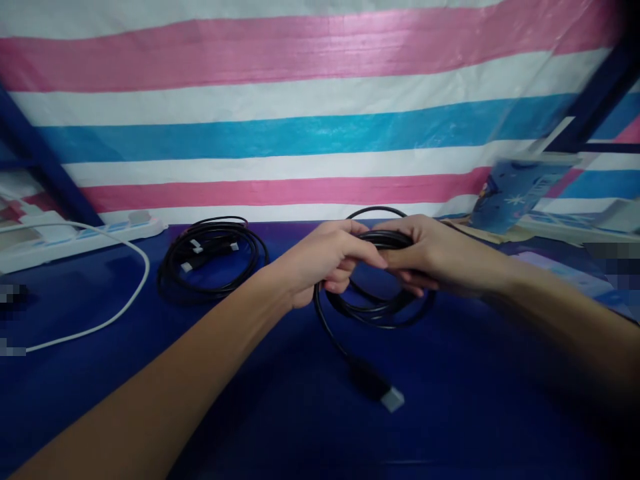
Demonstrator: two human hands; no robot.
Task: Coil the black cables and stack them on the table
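A black cable (385,308) with a metal-tipped plug is wound into several loops just above the blue table. My left hand (340,257) grips the top of the coil from the left, thumb and fingers closed round the strands. From the right, my right hand (423,250) pinches the same bundle, its thumb almost touching the left one. One cable end hangs below the coil, and its connector (377,387), perhaps HDMI, points down and to the right. The other end is hidden.
A second coiled black cable (213,290) lies on the blue table (300,413) to the left. Behind it stands a white power strip (120,231), with a white cord (137,293) curving forward. A blue snowflake-printed packet (515,193) leans at the back right before a striped sheet (300,140).
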